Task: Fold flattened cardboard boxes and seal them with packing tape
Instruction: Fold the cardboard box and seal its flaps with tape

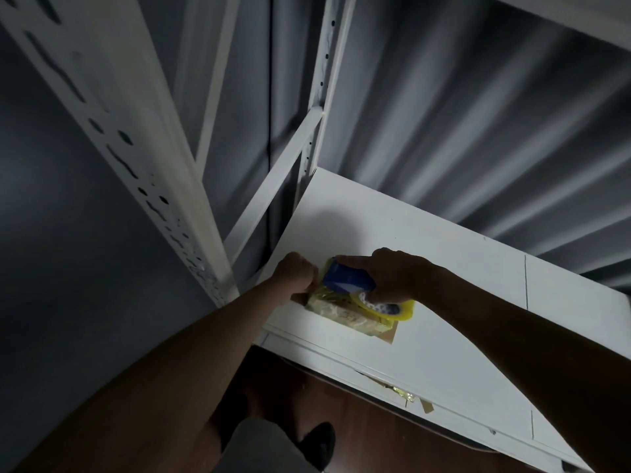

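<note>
Nearest: dark shoe (319,442) on the wood floor (341,421). Small taped cardboard box (345,315) lies on the white counter (444,319) near its front left corner, long axis running from upper left to lower right. Left hand (295,271) pinches the tape at the box's far-left end. Right hand (392,276) grips the blue tape dispenser (345,278), yellow roll toward the right, resting on the box. Behind: white rack upright (321,80).

The tape dispenser (348,276) is bright blue, and the tape roll (397,310) on it is yellow with a shiny rim. The small box (345,314) is brown card under glossy yellow-green tape. The shelf (444,302) is white — so is the rack post (112,124), dotted with dark holes. The wall (478,131) is grey with pale stripes — the floor (327,401) dark red-brown.
</note>
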